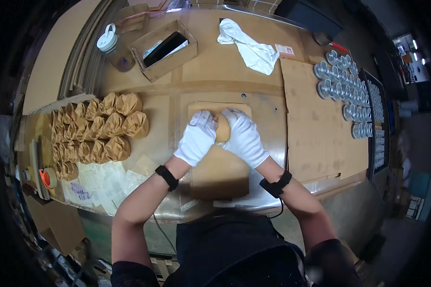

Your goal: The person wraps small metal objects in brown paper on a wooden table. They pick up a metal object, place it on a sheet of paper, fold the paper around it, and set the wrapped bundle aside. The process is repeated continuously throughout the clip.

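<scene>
Our left hand (197, 136) and right hand (245, 136) were closed around a brown paper bundle (222, 129) over the brown sheets (220, 174); wrapped bundles (113, 125) at left looked finished, while bare metal parts (337, 89) at right were unwrapped

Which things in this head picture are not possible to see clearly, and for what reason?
All in the head view:
- Brown paper piece: its sides, and anything inside, hidden by the left hand and right hand.
- Brown paper bundles: any contents hidden by their paper.
- Carton: its bottom, partly hidden by the black object.
- Small silver pieces, far right: too small to count.
</scene>
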The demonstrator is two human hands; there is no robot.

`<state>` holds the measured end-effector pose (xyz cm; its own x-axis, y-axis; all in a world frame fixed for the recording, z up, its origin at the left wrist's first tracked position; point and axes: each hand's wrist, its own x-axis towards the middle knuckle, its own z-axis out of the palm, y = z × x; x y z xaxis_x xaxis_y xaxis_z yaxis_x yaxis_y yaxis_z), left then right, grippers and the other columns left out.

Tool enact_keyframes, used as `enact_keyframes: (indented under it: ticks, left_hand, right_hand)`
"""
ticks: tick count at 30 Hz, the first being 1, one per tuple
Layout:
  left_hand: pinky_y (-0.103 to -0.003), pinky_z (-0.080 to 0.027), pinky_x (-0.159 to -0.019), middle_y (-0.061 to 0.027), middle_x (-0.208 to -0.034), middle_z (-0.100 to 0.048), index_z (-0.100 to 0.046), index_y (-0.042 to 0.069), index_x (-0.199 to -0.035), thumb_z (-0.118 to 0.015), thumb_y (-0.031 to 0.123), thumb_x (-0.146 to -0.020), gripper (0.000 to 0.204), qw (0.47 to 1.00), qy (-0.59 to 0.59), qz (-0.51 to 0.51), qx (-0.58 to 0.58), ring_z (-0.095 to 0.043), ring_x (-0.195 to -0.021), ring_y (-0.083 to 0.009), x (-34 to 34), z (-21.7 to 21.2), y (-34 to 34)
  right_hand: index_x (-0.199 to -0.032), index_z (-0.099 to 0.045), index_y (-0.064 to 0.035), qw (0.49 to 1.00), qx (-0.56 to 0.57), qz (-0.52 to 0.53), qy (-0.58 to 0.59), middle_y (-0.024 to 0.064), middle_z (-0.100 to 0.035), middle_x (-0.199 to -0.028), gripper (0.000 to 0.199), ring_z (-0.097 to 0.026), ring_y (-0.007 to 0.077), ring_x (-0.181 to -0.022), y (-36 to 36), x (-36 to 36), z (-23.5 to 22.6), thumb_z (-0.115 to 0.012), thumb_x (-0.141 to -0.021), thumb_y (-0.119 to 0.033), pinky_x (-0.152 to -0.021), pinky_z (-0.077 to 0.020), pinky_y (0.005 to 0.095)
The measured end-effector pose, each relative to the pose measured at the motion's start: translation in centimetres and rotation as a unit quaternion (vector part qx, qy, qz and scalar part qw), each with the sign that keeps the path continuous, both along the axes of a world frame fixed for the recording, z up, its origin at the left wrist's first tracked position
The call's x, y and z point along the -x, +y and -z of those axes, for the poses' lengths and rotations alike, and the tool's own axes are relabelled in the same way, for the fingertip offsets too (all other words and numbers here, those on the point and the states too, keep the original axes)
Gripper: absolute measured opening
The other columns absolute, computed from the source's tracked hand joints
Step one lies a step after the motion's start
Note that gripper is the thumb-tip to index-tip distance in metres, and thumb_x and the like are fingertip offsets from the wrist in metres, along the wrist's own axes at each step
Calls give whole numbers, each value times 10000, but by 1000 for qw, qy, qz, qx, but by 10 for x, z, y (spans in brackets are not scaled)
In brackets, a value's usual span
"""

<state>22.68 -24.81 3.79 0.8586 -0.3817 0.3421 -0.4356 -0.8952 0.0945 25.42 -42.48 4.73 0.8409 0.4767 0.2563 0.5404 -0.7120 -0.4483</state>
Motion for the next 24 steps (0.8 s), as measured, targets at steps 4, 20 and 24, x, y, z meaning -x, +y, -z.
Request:
enact_keyframes:
  ticks: [4,20,24]
  left_hand:
    - [-348,-551,-845,-139,-1116,-682,-662,-49,-1142,-631,107,-875,311,972,68,-115,192,-658,-954,-308,1,-3,2]
    - [-269,-457,-994,-144,-1323,-627,-518,21,-1408,-513,249,-1035,437,776,237,-245,531,-619,-1137,-185,38,-2,-58]
    - [-322,-449,-1045,-123,-1426,-522,-396,78,-1496,-433,258,-1070,464,549,213,-203,783,-546,-1239,-200,54,37,-38]
  right_hand:
    - [-1265,-535,-17,999,1,24,-33,199,-594,-1228,784,-571,378,-1168,-2,9,3,-871,-605,-275,-1018,-462,463]
    - [-1132,-681,-90,990,30,95,97,135,-710,-1016,395,-682,308,-948,-38,17,23,-715,-742,-147,-763,-565,400]
    - [-1073,-694,-39,963,-113,196,145,162,-715,-950,333,-682,331,-906,11,47,-12,-652,-744,-63,-791,-562,394]
